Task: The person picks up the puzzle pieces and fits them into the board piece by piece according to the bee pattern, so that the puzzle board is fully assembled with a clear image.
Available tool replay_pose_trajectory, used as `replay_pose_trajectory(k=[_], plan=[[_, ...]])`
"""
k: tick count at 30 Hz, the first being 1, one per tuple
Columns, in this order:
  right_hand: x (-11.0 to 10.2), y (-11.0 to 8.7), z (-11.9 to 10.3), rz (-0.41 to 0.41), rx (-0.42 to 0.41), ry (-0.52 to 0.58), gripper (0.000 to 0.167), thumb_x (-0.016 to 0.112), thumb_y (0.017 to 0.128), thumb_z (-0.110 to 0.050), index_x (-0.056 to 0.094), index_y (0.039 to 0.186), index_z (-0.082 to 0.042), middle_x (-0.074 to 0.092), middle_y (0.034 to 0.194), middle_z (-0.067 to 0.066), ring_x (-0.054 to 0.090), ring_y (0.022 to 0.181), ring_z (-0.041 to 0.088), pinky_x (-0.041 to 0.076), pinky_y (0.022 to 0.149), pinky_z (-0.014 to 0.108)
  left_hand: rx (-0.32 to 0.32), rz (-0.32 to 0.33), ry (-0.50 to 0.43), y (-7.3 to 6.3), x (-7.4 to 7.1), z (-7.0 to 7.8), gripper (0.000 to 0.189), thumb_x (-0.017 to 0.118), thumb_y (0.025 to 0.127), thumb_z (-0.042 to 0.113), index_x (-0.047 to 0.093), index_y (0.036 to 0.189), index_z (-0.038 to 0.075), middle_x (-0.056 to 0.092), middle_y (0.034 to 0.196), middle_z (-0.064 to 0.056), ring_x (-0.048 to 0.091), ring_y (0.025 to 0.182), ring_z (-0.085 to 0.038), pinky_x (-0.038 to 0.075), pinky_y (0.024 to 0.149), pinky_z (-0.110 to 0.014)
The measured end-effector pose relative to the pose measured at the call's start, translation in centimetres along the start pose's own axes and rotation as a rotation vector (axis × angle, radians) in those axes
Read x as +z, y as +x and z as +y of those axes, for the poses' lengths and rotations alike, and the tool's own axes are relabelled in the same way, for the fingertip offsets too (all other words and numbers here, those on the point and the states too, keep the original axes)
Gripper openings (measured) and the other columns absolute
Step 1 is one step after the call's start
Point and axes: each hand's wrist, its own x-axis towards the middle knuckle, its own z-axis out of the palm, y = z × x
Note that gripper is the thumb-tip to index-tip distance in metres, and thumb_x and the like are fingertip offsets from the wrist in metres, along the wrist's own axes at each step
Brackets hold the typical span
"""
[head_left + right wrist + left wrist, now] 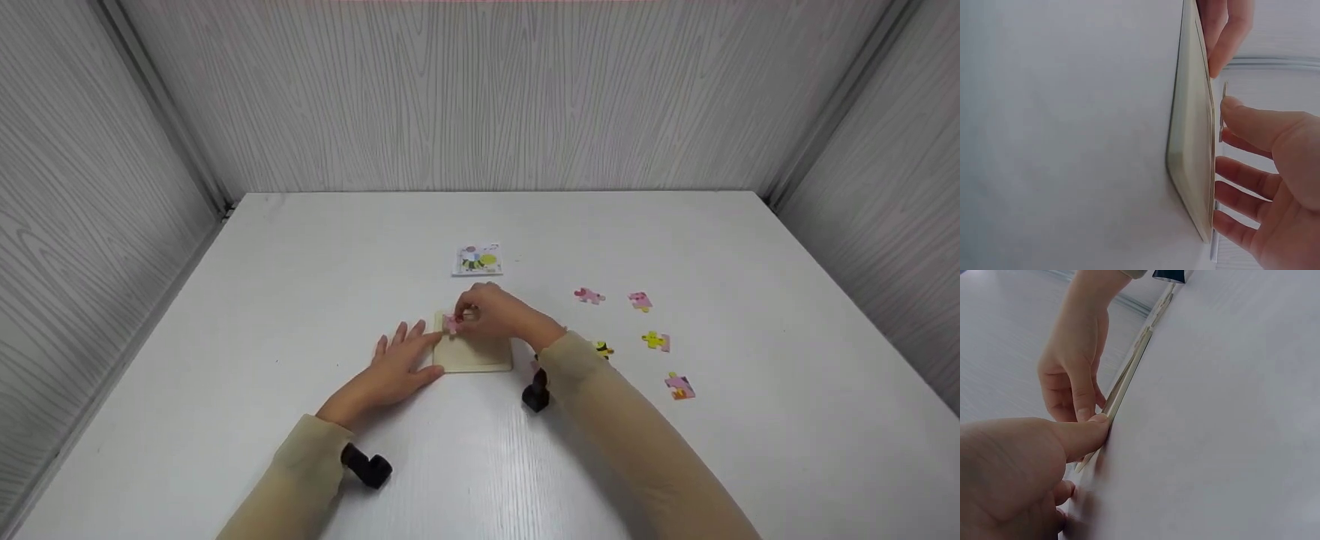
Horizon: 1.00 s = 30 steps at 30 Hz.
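In the head view, my right hand [491, 311] pinches a pink jigsaw piece [451, 324] over the upper left corner of a shallow, pale wooden puzzle tray [474, 358]. The right wrist view shows this thin piece [1221, 134] edge-on between thumb and forefinger, just above the tray, the other fingers spread beside it. My left hand [397, 371] lies with fingers spread at the tray's left side. Its thumb [1086, 437] rests against the tray's edge in the left wrist view.
A small card with a bee picture [478, 259] lies behind the tray. Several loose jigsaw pieces, among them a pink one [589, 295] and a yellow one [656, 341], are scattered to the right. My right forearm [622, 420] partly covers others. Walls enclose the white table [187, 390].
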Motion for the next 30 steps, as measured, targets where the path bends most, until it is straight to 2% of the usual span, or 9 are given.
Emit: replay_pose_trajectory(k=[10,18,26,30], plan=[[0.45,0.22,-0.50,-0.002,0.083,-0.068,0.022,0.068,0.085,-0.031,0.069,0.101,-0.015,0.056,0.101,0.001,0.046,0.093,0.017,0.043,0.082,0.032,0.011,0.002,-0.012,-0.04,0.21,-0.17,0.057,0.054,0.094,0.032,0.037,0.142,0.009,0.015,0.151,-0.022,0.000,0.138,-0.040,-0.003,0.105,-0.060],[0.53,0.16,-0.67,0.027,0.046,-0.084,0.023,0.069,0.084,-0.032,0.069,0.101,-0.016,0.057,0.102,0.002,0.048,0.094,0.018,0.042,0.081,0.034,0.002,-0.014,0.004,-0.18,0.03,-0.15,0.057,0.053,0.094,0.033,0.035,0.143,0.010,0.014,0.152,-0.020,-0.001,0.139,-0.039,-0.004,0.105,-0.060],[0.47,0.52,-0.94,0.012,0.071,-0.107,0.019,0.067,0.086,-0.031,0.069,0.098,-0.016,0.057,0.098,0.000,0.047,0.090,0.017,0.042,0.079,0.032,0.000,-0.014,0.021,-0.06,0.00,-0.15,0.057,0.053,0.094,0.033,0.036,0.143,0.010,0.015,0.151,-0.022,0.001,0.139,-0.040,-0.002,0.105,-0.061],[0.32,0.66,-0.87,0.010,0.068,-0.081,0.020,0.068,0.085,-0.031,0.070,0.097,-0.015,0.058,0.097,0.001,0.048,0.089,0.017,0.043,0.078,0.032,0.003,-0.014,0.017,0.02,0.01,-0.21,0.057,0.053,0.094,0.034,0.036,0.143,0.010,0.015,0.151,-0.021,0.000,0.139,-0.039,-0.003,0.105,-0.060]])
